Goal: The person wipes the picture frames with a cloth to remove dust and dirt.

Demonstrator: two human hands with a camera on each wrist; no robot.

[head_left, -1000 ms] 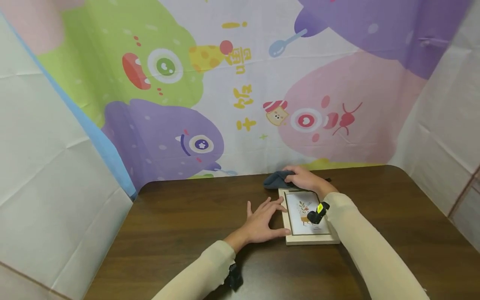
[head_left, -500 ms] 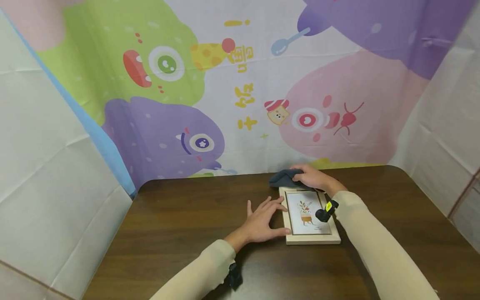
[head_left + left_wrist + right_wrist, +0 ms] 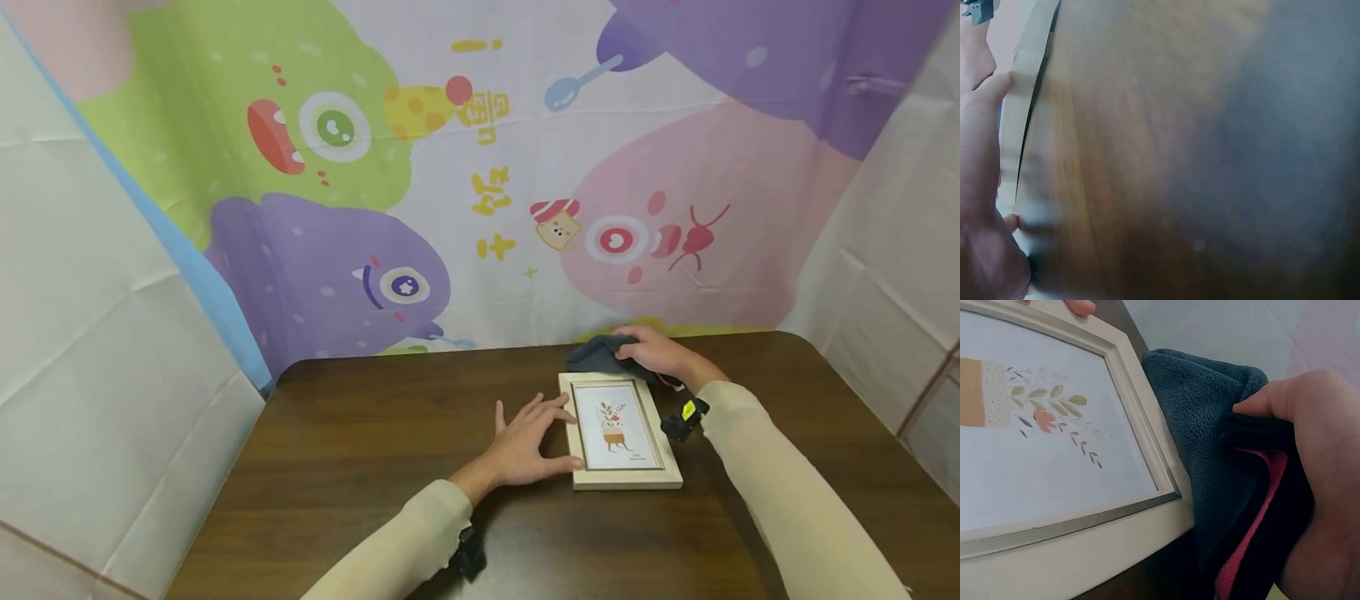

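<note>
A cream picture frame (image 3: pixel 627 480) lies flat on the dark wooden table, a plant print behind its pane. My left hand (image 3: pixel 521 446) rests spread along its left edge, thumb and fingers touching the rim; the left wrist view shows the thumb on the side of the frame (image 3: pixel 1019 119). At the far edge of the frame, my right hand (image 3: pixel 660 354) grips a folded dark blue-grey cloth (image 3: pixel 592 357). In the right wrist view the cloth (image 3: pixel 1191 406) touches the frame's outer edge, and a pink layer shows in its folds under the right hand (image 3: pixel 1329 444).
The wooden table (image 3: pixel 360 442) extends on all sides of the picture frame. A cartoon-printed curtain (image 3: pixel 495 308) hangs right behind the table's far edge. White sheets (image 3: pixel 97 333) stand on the left and right. Black cameras sit on both wrists.
My right hand has slid to the right along the far edge of the picture frame with the cloth, uncovering more of the print. The left hand and the frame have stayed in place.
</note>
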